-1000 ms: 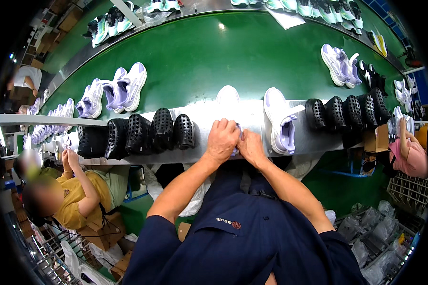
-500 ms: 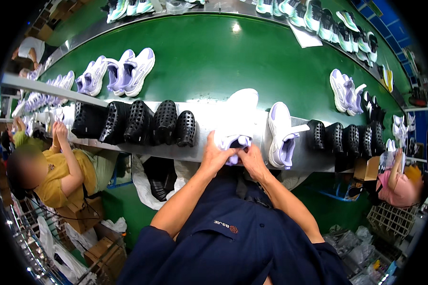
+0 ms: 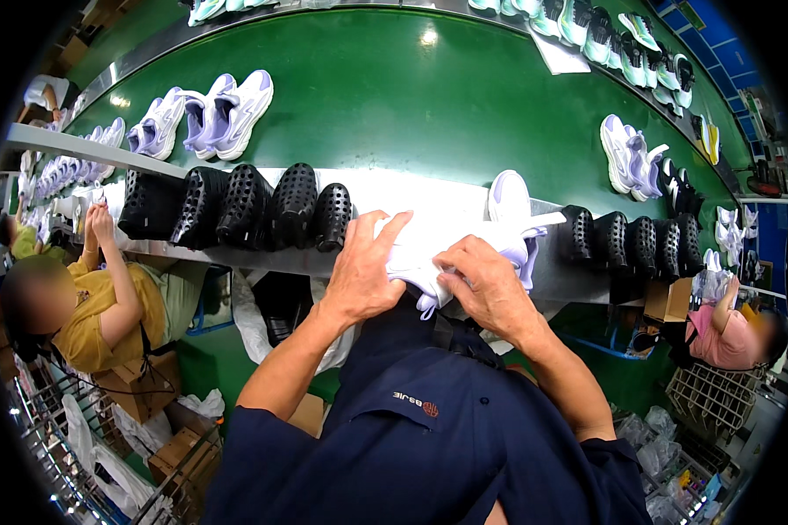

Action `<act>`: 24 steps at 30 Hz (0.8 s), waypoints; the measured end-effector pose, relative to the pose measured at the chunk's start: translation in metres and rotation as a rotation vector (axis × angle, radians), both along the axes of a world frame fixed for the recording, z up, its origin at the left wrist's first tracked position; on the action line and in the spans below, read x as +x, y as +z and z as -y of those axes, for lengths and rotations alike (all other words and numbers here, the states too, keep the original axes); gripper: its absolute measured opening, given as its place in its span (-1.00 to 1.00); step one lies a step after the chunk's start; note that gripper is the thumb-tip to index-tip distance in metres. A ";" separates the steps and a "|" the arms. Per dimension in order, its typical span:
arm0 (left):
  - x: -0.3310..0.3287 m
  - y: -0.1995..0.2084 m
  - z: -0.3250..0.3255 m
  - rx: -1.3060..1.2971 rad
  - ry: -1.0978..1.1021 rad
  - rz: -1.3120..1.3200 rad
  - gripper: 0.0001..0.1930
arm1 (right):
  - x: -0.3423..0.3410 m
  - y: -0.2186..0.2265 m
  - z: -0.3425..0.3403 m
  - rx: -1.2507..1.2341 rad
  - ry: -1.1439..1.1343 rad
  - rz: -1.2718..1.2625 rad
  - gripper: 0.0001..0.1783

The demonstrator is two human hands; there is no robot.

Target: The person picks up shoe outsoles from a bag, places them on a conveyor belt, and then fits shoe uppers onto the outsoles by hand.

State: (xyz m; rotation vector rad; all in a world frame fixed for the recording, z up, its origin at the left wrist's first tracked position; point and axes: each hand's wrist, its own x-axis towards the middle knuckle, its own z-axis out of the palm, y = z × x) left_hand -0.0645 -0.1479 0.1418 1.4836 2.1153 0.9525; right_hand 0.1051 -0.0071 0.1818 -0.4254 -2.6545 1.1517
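A white sneaker (image 3: 429,245) with a lavender collar lies crosswise over the metal ledge in front of me, close to my body. My left hand (image 3: 363,267) is closed around its left side, the thumb at the collar. Curled over its near right part, the fingers of my right hand (image 3: 481,284) grip the shoe by the opening. A lavender loop hangs at the near edge. Just beyond my right hand stands a second white and lavender sneaker (image 3: 510,197), its white strap sticking out to the right and its lower part partly hidden.
Black perforated shoe forms (image 3: 293,201) line the ledge at left, and more black forms (image 3: 643,245) stand at right. Beyond runs a green belt (image 3: 394,105) carrying lavender-white sneakers (image 3: 241,114). People sit at both sides, one in a yellow shirt (image 3: 92,315). Cardboard boxes (image 3: 140,389) stand low left.
The held sneaker has turned from pointing away to lying crosswise. My hands, close together at its collar before, have moved apart, the left gripping its side. The view has shifted slightly.
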 end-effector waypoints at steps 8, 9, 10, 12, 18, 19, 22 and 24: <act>0.004 -0.001 0.000 0.010 -0.087 0.087 -0.20 | 0.005 -0.001 0.012 -0.137 -0.054 0.229 -0.78; 0.005 -0.001 0.000 0.022 -0.098 0.093 -0.21 | 0.004 0.001 0.012 -0.125 -0.052 0.245 -0.78; 0.005 -0.001 -0.001 0.010 -0.119 0.121 -0.21 | 0.004 0.003 0.012 -0.111 -0.050 0.262 -0.78; 0.006 -0.001 -0.003 -0.014 -0.159 0.175 -0.20 | 0.005 0.002 0.013 -0.225 -0.060 0.272 -0.80; 0.001 -0.014 -0.003 -0.001 -0.303 0.161 -0.19 | 0.024 0.000 0.013 -0.517 0.019 0.263 -0.85; 0.001 -0.015 -0.004 0.031 -0.310 0.158 -0.21 | 0.030 -0.001 0.014 -0.541 0.045 0.210 -0.85; 0.004 -0.018 -0.008 0.110 -0.329 0.153 -0.25 | 0.039 0.001 0.013 -0.549 0.111 0.085 -0.85; 0.003 -0.020 -0.013 0.138 -0.340 0.155 -0.28 | 0.040 0.003 0.014 -0.542 0.111 0.043 -0.85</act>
